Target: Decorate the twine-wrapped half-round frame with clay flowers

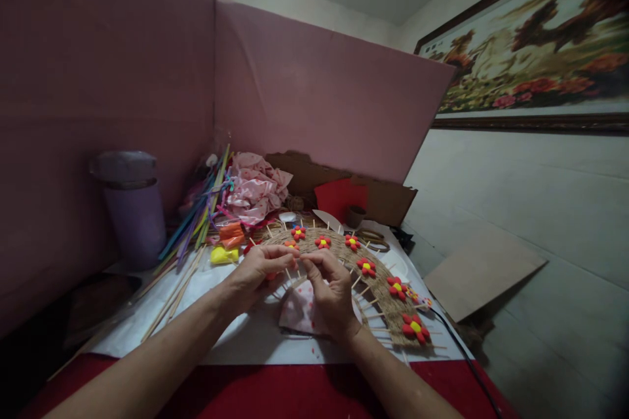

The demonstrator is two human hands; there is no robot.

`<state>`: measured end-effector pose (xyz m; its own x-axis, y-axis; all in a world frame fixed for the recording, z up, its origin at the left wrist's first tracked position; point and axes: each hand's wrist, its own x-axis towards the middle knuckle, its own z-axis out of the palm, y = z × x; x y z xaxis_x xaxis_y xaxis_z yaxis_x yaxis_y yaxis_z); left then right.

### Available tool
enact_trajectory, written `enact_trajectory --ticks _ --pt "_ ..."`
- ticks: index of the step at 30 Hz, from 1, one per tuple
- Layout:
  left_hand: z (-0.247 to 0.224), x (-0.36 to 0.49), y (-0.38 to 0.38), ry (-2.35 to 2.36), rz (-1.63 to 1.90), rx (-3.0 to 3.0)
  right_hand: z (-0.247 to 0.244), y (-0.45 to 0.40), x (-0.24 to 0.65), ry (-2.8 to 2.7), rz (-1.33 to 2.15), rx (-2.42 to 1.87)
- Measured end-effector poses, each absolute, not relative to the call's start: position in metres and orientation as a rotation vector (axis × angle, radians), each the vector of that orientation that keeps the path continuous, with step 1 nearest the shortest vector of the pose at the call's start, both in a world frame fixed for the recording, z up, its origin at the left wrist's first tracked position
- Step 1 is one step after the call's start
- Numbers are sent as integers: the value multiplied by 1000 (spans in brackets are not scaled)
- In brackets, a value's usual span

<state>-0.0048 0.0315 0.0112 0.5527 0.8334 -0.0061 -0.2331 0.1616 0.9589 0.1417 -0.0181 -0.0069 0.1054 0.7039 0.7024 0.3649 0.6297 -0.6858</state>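
My left hand (pixel 258 273) and my right hand (pixel 332 288) meet fingertip to fingertip, both pinched closed. Whatever sits between the fingers is too small to make out. Just beyond them lies an arch of wound twine (pixel 339 254) with thin wooden sticks poking out along both edges. Red flowers with yellow centres dot the arch, among them one at its right end (pixel 415 328) and one near its top (pixel 323 242). An orange-petalled flower (pixel 291 245) shows partly behind my left fingers. Beneath my right hand is a white cloth piece with pink dots (pixel 297 311), partly covered.
Left of the arch lie yellow clay (pixel 225 255), an orange packet (pixel 231 234), loose wooden sticks (pixel 174 294) and coloured stems (pixel 204 209). A purple bin (pixel 135 216) stands far left. Pink crumpled fabric (pixel 258 186), a small pot (pixel 355 216) and scissors (pixel 373 239) are behind; a black cable (pixel 459 344) runs right.
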Motion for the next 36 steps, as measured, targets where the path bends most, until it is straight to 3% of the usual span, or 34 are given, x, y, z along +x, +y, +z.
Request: enact_trajectory --ticks 36 --pt "12 -5 30 646 778 1229 -5 -19 142 -1572 239 -973"
